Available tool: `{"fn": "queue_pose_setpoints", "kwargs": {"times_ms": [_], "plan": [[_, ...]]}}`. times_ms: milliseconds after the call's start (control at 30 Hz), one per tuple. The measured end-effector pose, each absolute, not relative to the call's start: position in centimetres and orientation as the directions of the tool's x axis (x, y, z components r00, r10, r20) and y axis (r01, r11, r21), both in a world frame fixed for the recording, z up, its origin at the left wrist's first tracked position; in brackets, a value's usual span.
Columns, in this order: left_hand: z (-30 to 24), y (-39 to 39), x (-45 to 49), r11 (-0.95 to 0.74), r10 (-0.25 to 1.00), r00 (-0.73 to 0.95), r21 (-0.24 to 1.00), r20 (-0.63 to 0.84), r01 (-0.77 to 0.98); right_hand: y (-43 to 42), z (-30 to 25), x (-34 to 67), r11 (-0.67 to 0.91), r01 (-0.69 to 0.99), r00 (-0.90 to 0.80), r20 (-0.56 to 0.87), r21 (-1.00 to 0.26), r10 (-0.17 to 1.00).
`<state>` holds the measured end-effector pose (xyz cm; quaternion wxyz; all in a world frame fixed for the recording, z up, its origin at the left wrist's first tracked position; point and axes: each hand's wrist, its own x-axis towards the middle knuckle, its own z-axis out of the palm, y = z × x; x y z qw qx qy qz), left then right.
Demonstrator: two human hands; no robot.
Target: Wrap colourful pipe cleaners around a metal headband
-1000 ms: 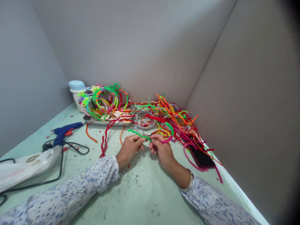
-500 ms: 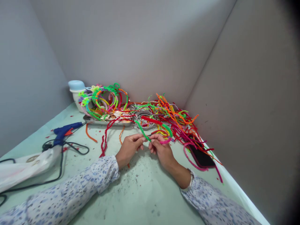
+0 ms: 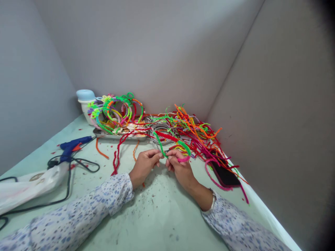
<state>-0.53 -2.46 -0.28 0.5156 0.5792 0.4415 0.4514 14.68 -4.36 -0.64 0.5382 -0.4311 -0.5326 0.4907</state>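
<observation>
Above the pale green table [image 3: 157, 216], my left hand [image 3: 143, 165] and my right hand [image 3: 180, 169] meet with fingertips pinched together. Between them they grip a green pipe cleaner [image 3: 159, 143], whose free end sticks up and back from my left fingers. My right hand also holds a small ring wrapped in red, green, yellow and pink fuzzy wire [image 3: 183, 151]. Both hands are closed in a pinch. Just behind them lies a heap of loose pipe cleaners [image 3: 193, 130] in orange, red, green and pink.
A metal tray [image 3: 117, 135] at the back holds finished colourful hoops [image 3: 119, 109], beside a white jar with a blue lid [image 3: 86, 101]. A blue glue gun [image 3: 72, 145] with black cable and a white plastic bag [image 3: 28, 186] lie left. A dark phone [image 3: 225, 176] lies right, near grey walls.
The green pipe cleaner's free end has swung from lying leftward to pointing up and back. The wrapped ring in my right hand has turned slightly. My arms stayed in place.
</observation>
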Motion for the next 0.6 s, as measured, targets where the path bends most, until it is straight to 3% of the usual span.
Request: {"fn": "queue_pose_setpoints", "kwargs": {"times_ms": [600], "plan": [[-0.48, -2.35, -0.52, -0.056, 0.990, 0.130, 0.998, 0.052, 0.029, -5.12, -0.54, 14.41, 0.229, 0.162, -0.051, 0.224, -0.960, 0.973]]}}
